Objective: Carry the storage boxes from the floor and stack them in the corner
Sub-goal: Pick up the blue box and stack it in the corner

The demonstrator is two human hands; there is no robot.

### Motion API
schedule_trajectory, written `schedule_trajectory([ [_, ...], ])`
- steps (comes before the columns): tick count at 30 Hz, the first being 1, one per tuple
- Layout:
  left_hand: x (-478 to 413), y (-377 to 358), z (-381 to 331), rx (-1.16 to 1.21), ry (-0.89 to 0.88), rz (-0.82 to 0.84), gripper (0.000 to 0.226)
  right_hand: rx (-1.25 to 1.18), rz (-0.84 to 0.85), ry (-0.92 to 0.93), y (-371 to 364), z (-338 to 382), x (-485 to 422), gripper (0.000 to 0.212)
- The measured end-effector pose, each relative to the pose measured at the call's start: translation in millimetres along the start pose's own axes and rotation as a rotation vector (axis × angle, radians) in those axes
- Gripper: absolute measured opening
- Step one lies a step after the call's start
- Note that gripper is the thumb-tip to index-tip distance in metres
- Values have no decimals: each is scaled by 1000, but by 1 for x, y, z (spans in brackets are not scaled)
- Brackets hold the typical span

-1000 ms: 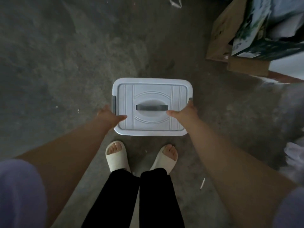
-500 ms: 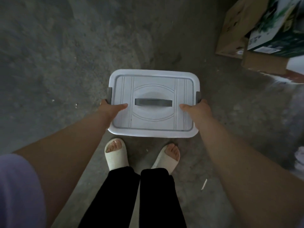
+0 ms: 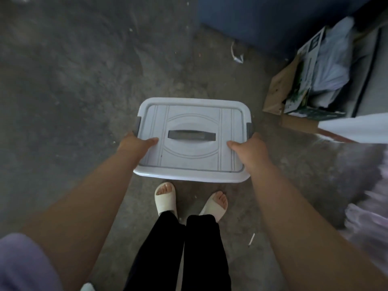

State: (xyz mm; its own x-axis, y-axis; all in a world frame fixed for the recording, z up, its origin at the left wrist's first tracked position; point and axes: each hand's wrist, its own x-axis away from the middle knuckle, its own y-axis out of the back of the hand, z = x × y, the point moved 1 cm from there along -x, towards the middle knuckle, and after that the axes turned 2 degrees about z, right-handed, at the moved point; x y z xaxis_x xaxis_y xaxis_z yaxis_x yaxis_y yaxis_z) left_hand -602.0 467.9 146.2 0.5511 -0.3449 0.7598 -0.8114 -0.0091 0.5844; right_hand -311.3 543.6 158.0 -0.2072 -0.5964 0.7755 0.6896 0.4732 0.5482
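Down at 8 o'clock a lilac sleeve point(image 3: 23, 263) fills the corner, and the bare left forearm runs up from it toward the middle. Grey concrete floor point(image 3: 73, 91) spreads across the whole 9 to 11 o'clock side.

The left hand point(image 3: 134, 143) grips the storage box point(image 3: 193, 156) at the box's own 9 o'clock edge, just below the dark left latch point(image 3: 138, 124). Its thumb point(image 3: 152, 141) lies flat on the lid, and the other fingers go round the side out of sight. The box sits at the centre of the view, a pale rectangular tub with a ribbed lid, its long side running 9 to 3 o'clock. A dark carry handle point(image 3: 191, 135) lies flat across the lid's middle. I cannot tell whether its base is clear of the floor.

At 6 o'clock of the box stand two feet in cream slippers point(image 3: 165, 201), toes near the box's near rim, with black trousers point(image 3: 180, 253) below them.

The right hand point(image 3: 249, 148) clamps the box's 3 o'clock edge under the right latch point(image 3: 249, 128), thumb point(image 3: 232, 144) on the lid, remaining fingers hidden. A small white stick point(image 3: 251, 239) lies on the floor at 5 o'clock.

Toward 1 o'clock a crumpled scrap point(image 3: 237, 55) lies near a dark blue surface point(image 3: 262, 19). At 2 o'clock, well apart from the storage box, an open cardboard carton point(image 3: 277, 91) holds a printed box point(image 3: 302, 85) and a pale plastic bag point(image 3: 333, 66). Blurred pale cloth point(image 3: 369, 217) shows at 4 o'clock.
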Motion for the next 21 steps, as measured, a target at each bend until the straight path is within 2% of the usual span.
schedule_trajectory([
  [5,65,88,-35,20,-98,-27,78,23,-44,91,45,59,85,76],
  [10,122,168,-53,25,-159,-59,76,-43,-66,191,76,110,162,59],
  [18,205,310,-61,104,-314,-120,70,-101,-88,392,116,198,283,74],
  [21,233,353,-60,154,-369,-147,69,-139,-102,503,130,226,319,61],
])
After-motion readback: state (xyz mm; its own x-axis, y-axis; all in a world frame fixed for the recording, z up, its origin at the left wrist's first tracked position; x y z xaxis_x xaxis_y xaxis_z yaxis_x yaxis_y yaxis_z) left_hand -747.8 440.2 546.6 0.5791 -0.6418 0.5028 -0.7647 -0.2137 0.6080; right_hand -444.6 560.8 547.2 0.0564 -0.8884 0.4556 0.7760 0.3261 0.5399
